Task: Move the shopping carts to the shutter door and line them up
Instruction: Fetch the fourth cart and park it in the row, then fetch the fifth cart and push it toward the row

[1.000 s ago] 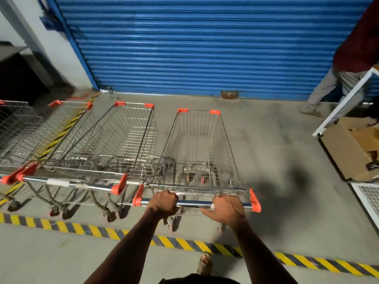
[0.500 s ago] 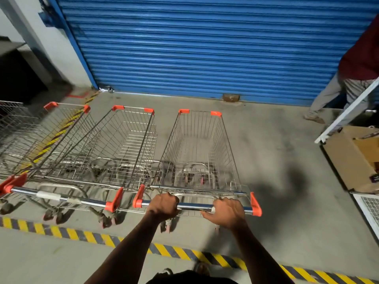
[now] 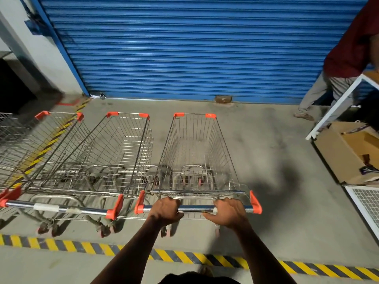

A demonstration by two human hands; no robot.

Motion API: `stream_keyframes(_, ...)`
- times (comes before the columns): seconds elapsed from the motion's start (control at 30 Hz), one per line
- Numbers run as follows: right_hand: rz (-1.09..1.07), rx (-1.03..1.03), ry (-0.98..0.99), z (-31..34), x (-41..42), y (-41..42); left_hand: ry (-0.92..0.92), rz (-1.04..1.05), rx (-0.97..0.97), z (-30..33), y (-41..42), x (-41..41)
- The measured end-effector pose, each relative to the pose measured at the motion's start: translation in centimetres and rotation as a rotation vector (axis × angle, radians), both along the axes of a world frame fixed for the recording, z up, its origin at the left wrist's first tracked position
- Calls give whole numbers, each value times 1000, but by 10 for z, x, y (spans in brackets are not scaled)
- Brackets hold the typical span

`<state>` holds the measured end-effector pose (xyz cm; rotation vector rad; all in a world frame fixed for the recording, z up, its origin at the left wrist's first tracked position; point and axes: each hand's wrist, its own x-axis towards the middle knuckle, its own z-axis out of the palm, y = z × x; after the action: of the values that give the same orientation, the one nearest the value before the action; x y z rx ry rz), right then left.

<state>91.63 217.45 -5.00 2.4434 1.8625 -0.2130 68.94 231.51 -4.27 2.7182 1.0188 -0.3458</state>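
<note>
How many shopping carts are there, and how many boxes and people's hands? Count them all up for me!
Shopping carts: 4 (the held cart, its neighbour, a third, and one cut off at the left edge)
Cardboard boxes: 1
Hands: 2 (left hand, right hand)
Total: 7

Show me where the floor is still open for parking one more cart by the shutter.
Open floor lies right of the held cart, bordered by the shutter door and the cardboard box. A strip stays bare between cart fronts and shutter. Left is crowded: parked carts sit close side by side.
</note>
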Motion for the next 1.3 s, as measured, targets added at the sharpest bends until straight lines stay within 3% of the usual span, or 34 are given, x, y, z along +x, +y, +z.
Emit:
stream_keyframes(0.3,-26,152,133,-7,-1,-5,-234,45,-72,9,-6,0)
stream_keyframes(0.5,-144,359,9,-2,-16,-16,-384,-5,67,32,-26,26)
stream_keyframes(0.77,-339,600,-110,40,-2,-74,-494,-218,-38,81,-57,108)
stream_keyframes(1.03,-624,426,-277,101,16,-233,-662,-477,-130,102,-188,177)
stream_keyframes(1.2,-907,399,-283,101,0,-374,-658,-711,-85,87,-318,191)
stream_keyframes(1.3,-1062,387,-312,95,-32,-501,-633,-899,-120,80,-429,196)
